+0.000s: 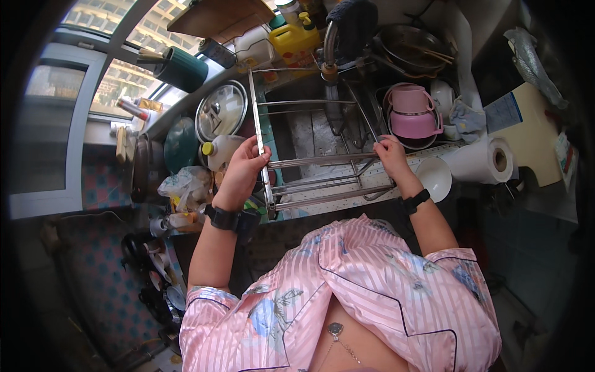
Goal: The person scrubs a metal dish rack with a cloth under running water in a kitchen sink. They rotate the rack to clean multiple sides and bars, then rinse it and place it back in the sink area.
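A metal rack point(320, 160) made of bars is held level over the sink point(297, 135) and its front edge. My left hand point(244, 169) grips the rack's flat left side rail between thumb and fingers. On the opposite side, my right hand point(392, 156) has its fingers closed on the rack near the right end of a crossbar. Behind the rack, the faucet point(330, 60) rises with a dark cloth around its upper part. Pink cups point(411, 123) stand to the right of the sink, close to my right hand.
Left of the sink are a glass pot lid point(221, 111), a jug with a yellow cap point(225, 151) and a plastic bag point(188, 186). To the right lie a white bowl point(433, 179) and a plastic roll point(481, 160). A frying pan point(411, 49) and a yellow bottle point(295, 42) stand behind.
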Motion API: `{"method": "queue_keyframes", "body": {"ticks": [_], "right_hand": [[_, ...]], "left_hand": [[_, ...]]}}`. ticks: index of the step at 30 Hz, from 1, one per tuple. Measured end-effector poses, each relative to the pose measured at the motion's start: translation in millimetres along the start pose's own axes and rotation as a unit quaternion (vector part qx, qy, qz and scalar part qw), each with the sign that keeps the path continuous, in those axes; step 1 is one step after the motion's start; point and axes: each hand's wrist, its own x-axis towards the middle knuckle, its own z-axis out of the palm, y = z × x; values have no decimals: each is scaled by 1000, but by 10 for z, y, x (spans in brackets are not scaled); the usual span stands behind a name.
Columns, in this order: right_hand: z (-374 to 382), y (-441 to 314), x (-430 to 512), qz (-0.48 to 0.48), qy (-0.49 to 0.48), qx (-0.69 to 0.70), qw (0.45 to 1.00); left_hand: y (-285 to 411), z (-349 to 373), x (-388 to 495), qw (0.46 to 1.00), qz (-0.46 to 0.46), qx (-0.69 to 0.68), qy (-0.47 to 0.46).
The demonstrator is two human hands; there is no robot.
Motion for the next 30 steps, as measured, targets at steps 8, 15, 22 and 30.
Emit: {"method": "queue_keyframes", "body": {"ticks": [8,15,22,30], "right_hand": [[-65,-162,-30,-12,12,-25,1000],[-237,-293,-101,-8,1,-18,1000],[-526,-479,-20,8,-18,-30,999],[-729,-699,-118,-17,-41,8,999]], "left_hand": [[-103,-62,-76,999,-5,26,23],[53,8,-190,1000,22,-2,-4],[84,-12,-199,999,26,-22,-18],[190,80,-442,997,53,-49,-32]]}}
